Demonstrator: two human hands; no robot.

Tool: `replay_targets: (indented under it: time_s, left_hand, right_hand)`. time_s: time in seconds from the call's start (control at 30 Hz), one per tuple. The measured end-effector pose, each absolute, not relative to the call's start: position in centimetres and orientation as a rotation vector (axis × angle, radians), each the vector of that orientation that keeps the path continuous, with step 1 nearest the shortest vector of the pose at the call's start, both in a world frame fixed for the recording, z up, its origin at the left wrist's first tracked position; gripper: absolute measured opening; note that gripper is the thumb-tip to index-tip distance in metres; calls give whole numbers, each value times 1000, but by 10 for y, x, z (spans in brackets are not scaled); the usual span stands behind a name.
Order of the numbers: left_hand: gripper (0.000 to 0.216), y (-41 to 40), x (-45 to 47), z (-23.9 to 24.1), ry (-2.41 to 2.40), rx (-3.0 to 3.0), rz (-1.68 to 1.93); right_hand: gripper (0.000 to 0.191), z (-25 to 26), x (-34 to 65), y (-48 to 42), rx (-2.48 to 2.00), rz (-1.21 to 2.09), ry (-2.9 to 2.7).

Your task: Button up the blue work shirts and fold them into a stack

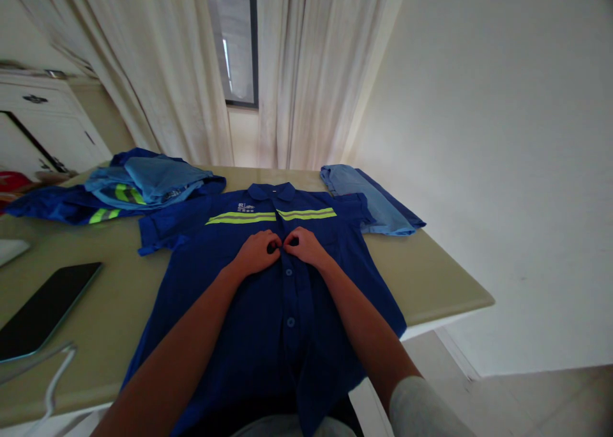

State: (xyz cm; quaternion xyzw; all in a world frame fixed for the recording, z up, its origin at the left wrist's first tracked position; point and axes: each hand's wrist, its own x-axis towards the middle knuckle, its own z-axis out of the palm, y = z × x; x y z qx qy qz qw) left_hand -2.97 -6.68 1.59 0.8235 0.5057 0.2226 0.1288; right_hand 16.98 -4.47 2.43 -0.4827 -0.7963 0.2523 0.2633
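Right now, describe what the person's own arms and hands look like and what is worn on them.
Both forearms are bare, with no watch, bracelet or glove in view. The left hand and right hand are bare as well; no rings can be made out. A light grey sleeve shows on the right arm near the lower edge of the picture. The left arm shows no sleeve in view.

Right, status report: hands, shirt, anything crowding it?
Left hand and right hand both pinching the button placket of the blue shirt, flat on the table. Folded clothes touch its sleeve; phone apart.
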Motion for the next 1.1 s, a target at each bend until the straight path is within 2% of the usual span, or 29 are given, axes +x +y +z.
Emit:
replay_targets:
  time_s: [0.13,0.33,0.53,0.7,0.87,1.1]
  left_hand:
    - [23,-64,-33,12,1458,2334,687]
    - [16,-59,-32,5,1496,2301,659]
    - [11,-55,-37,5,1444,2278,610]
    - [17,-64,-32,8,1542,2374,617]
    - [12,-74,-18,15,1673,2561,554]
    - [20,-80,-17,22,1681,2725,489]
  right_hand:
    - [7,21,170,-43,-1274,671,-2166]
    - [11,18,169,-42,-1298,667,-2166]
    - [2,18,167,-41,-1300,687,-2213]
    - [4,11,164,-39,-1217,630,-2192]
    - [6,7,161,-37,-1175,681,-2117]
    - [10,12,165,-35,-1330,758,-2016]
